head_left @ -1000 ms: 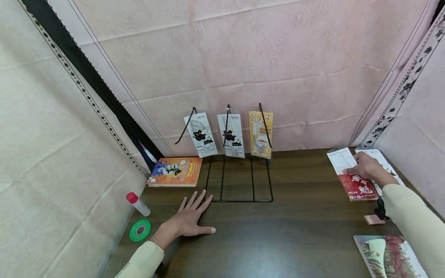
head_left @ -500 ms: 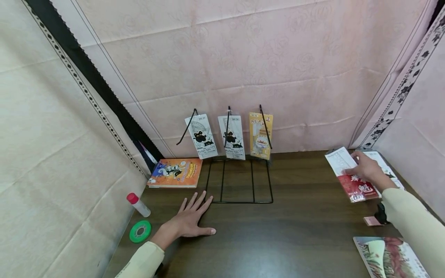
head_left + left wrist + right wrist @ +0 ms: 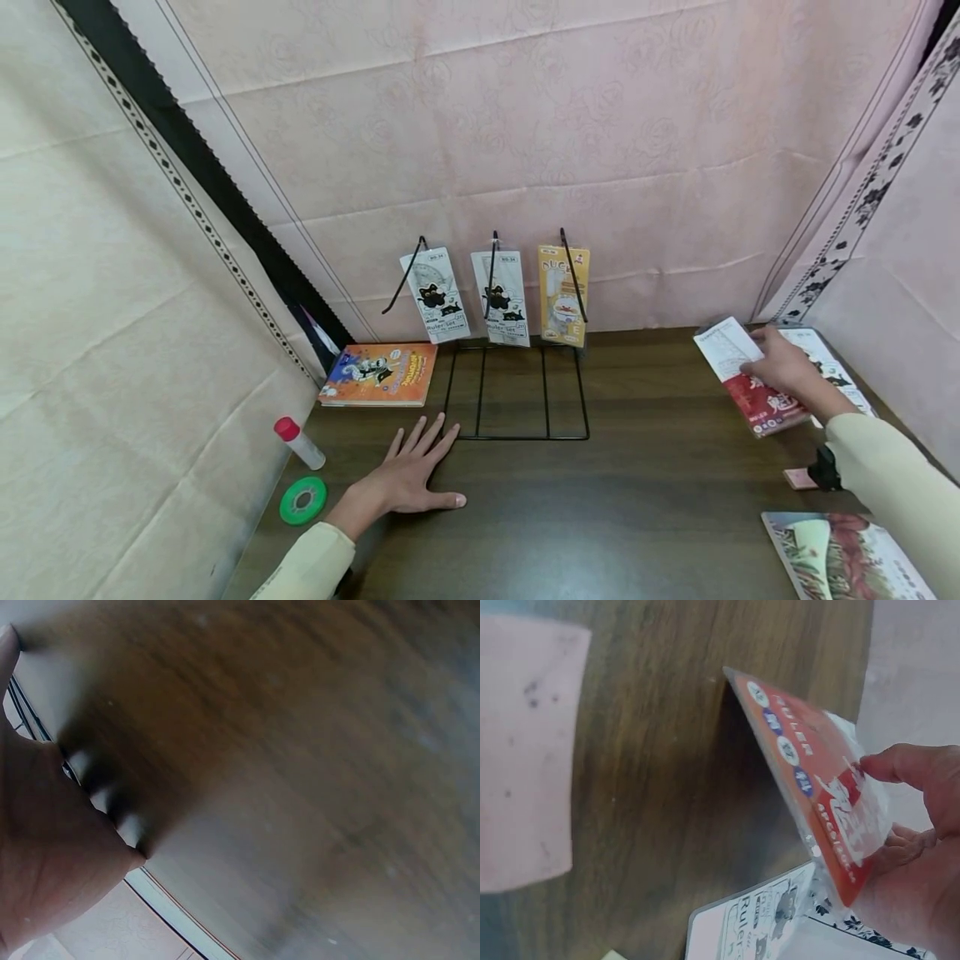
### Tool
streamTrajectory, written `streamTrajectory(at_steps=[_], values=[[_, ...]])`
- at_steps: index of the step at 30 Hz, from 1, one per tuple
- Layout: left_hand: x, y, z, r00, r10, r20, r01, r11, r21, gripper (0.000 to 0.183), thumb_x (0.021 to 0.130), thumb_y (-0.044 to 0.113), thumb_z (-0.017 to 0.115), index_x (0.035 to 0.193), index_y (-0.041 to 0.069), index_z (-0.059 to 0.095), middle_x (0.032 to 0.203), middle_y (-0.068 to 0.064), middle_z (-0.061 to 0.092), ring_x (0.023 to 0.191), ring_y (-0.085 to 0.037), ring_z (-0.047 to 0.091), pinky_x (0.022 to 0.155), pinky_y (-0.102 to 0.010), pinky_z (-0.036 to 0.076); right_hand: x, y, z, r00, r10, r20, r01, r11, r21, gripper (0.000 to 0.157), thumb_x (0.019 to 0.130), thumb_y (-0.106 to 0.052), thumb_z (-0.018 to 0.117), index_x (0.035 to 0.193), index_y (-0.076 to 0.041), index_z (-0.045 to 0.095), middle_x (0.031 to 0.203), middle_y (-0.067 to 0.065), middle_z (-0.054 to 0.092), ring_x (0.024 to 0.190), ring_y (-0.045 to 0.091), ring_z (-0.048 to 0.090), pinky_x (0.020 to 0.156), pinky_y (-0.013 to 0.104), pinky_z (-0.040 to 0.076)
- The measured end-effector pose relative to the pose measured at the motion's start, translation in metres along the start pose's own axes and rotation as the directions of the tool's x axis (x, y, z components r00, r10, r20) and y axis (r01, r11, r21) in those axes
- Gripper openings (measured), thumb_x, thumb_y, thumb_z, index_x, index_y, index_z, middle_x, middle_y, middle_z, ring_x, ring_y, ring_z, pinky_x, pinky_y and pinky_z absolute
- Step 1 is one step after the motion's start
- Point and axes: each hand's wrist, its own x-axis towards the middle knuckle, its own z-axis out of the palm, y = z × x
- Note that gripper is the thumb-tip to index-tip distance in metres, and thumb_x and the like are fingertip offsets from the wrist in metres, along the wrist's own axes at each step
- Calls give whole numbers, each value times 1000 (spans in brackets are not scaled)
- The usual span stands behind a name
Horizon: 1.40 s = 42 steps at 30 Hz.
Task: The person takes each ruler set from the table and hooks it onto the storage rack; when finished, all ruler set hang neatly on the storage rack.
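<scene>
My right hand [image 3: 786, 371] pinches a red-and-white ruler pack [image 3: 759, 403] at the right side of the table. In the right wrist view the thumb lies on the pack's front and the other fingers are behind it, with the pack tilted up off the wood. A white ruler set pack [image 3: 823, 365] with black cats lies beside and partly behind that hand. My left hand [image 3: 408, 475] rests on the table with fingers spread, fingertips right at the front left corner of a black wire display rack [image 3: 517, 437]. Its left wrist view is mostly blurred wood.
Two cat ruler packs [image 3: 435, 296] and a yellow pack [image 3: 564, 292] hang on the rack's hooks. An orange book [image 3: 382, 375], a red-capped glue stick [image 3: 300, 442] and a green tape roll [image 3: 303, 500] lie left. A pink block [image 3: 799, 478] and picture book [image 3: 832, 550] lie front right.
My right hand has drawn the red-and-white ruler pack slightly left, and more of the white cat pack shows. The left hand has stayed in place.
</scene>
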Motion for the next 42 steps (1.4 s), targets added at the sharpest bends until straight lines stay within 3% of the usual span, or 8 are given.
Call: streamTrajectory(at_steps=[11,14,20,23,27,32,37,42], values=[[0,-1,0,1000,0,6,0,1000,-14,106,73,87,44,156,34,3,165,-3,-4,151,-36,-2,113,-69,5,-14,-30,-6,997,-72,13,72,997,29,74,83,-9,64,142,12,25,131,41,41,116,56,44,92,65,37],[0,0,-1,1000,2,1,-2,1000,-16,106,73,87,45,156,34,4,165,-3,-4,151,-37,-2,113,-69,5,-20,-46,-9,990,-141,-25,142,989,39,73,82,-8,66,143,7,29,126,36,48,110,50,50,86,60,42],[0,-1,0,1000,13,-14,-13,1000,0,107,72,88,43,156,33,4,165,-4,-3,151,-37,-1,113,-69,7,-32,-76,-14,963,-254,-87,260,963,65,71,80,-5,71,142,-4,36,119,28,58,103,40,58,74,40,44],[1,-1,1,1000,12,-8,-12,1000,2,107,72,89,42,156,34,3,165,-3,-4,151,-36,-2,113,-69,7,-39,-92,-14,949,-300,-97,308,948,85,69,82,-6,71,142,-8,38,120,25,60,105,39,58,74,39,45],[0,-1,1,1000,5,-1,-5,1000,2,107,72,88,42,155,35,2,165,-2,-5,151,-36,-3,114,-68,6,-46,-115,-12,932,-342,-118,353,931,94,67,83,-7,72,142,-17,42,117,19,64,107,38,60,81,47,47],[0,-1,1,1000,5,-2,-5,1000,0,106,73,88,43,155,35,2,165,-2,-5,151,-36,-3,114,-69,5,-53,-142,-7,922,-368,-119,381,918,112,65,83,-6,71,139,-26,45,112,12,66,103,29,63,83,45,49],[0,-1,2,1000,11,-5,-11,1000,-4,106,73,87,44,156,34,2,165,-3,-5,151,-37,-2,113,-70,6,-58,-163,-1,902,-407,-146,425,896,130,66,83,-5,72,139,-29,46,110,7,68,99,21,63,82,38,51],[0,-2,2,1000,9,-5,-9,1000,-14,106,73,87,44,155,34,3,165,-3,-5,151,-36,-3,113,-70,5,-63,-180,6,886,-436,-159,459,874,163,67,83,-4,72,139,-29,46,112,8,66,102,23,62,88,49,52]])
